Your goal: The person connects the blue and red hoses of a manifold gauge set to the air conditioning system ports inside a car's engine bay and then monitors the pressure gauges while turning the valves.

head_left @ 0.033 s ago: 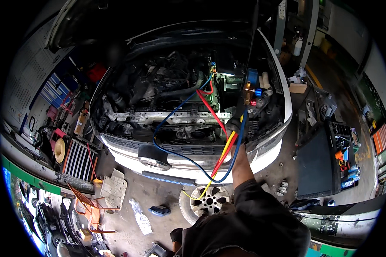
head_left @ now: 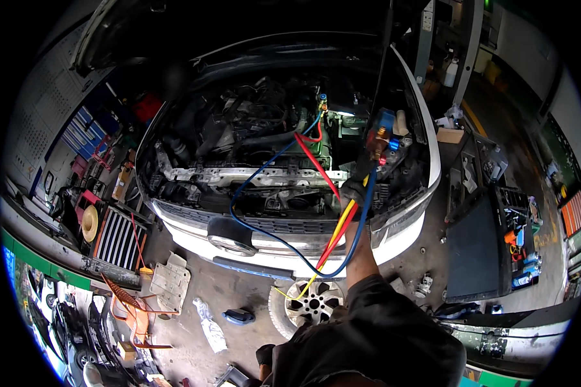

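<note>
My right hand [head_left: 353, 191], in a dark glove, reaches out over the front of a car with its hood up. It is closed around the red, yellow and blue hoses [head_left: 342, 227] just below a manifold gauge set [head_left: 382, 138]. Brass fittings, a blue knob and a red knob show on the gauge set. From there the blue and red hoses loop back to a coupler [head_left: 323, 102] in the engine bay [head_left: 252, 122]. The yellow hose hangs toward the floor. Low in the view, beside my body, is my gloved left hand [head_left: 265, 353]; its fingers are too dark to make out.
A wheel [head_left: 313, 303] lies on the floor before the white bumper [head_left: 284, 248]. Left of it are a dark blue object [head_left: 239, 317], crumpled plastic [head_left: 210, 326] and an orange chair [head_left: 135, 316]. A dark tool cart [head_left: 478, 251] stands to the right.
The manifold gauge set has turned and shifted slightly to the right, so its knobs sit lower. My right hand keeps its hold on the hoses.
</note>
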`<state>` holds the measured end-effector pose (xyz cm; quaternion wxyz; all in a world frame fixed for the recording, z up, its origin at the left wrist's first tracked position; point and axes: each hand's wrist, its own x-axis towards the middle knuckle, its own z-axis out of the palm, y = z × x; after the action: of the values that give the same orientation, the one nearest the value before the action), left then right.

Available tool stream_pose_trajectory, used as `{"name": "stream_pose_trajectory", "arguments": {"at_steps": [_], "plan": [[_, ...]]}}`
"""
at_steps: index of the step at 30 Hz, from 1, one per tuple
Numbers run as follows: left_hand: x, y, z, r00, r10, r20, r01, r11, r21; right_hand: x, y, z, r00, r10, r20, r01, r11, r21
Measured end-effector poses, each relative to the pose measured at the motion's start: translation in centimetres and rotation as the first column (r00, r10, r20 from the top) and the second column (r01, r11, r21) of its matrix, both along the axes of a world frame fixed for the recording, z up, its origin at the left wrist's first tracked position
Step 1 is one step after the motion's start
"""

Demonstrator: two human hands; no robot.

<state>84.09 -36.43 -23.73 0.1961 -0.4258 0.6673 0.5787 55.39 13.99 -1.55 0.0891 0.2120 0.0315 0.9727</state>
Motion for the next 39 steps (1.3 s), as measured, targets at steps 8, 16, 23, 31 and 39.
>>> {"name": "stream_pose_trajectory", "arguments": {"at_steps": [8, 16, 23, 31, 39], "plan": [[4.0, 0.8, -1.0, 0.997, 0.009, 0.081, -0.008, 1.0, -0.012, 8.7, -5.6, -6.6, 0.732, -0.31, 0.606, -0.153, 0.793, 0.59], [4.2, -1.1, -4.5, 0.967, -0.239, -0.084, 0.231, 0.968, -0.097, 18.2, -6.8, -7.0, 0.651, -0.542, 0.531, -0.37, 0.384, 0.846], [-8.9, 3.3, 4.2, 0.876, -0.295, -0.381, 0.316, 0.949, -0.008, 29.4, -0.7, 5.9, 0.556, -0.823, 0.117, -0.286, -0.057, 0.956], [-19.8, 13.2, 18.1, 0.603, -0.441, -0.665, 0.754, 0.588, 0.294, 43.0, -4.1, 18.5, 0.252, -0.938, -0.238, -0.337, -0.316, 0.887], [-33.3, 28.1, 28.3, 0.892, 0.05, -0.449, 0.447, -0.232, 0.864, 47.4, -10.5, 23.9, 0.149, -0.903, -0.402, -0.377, -0.428, 0.821]]}}
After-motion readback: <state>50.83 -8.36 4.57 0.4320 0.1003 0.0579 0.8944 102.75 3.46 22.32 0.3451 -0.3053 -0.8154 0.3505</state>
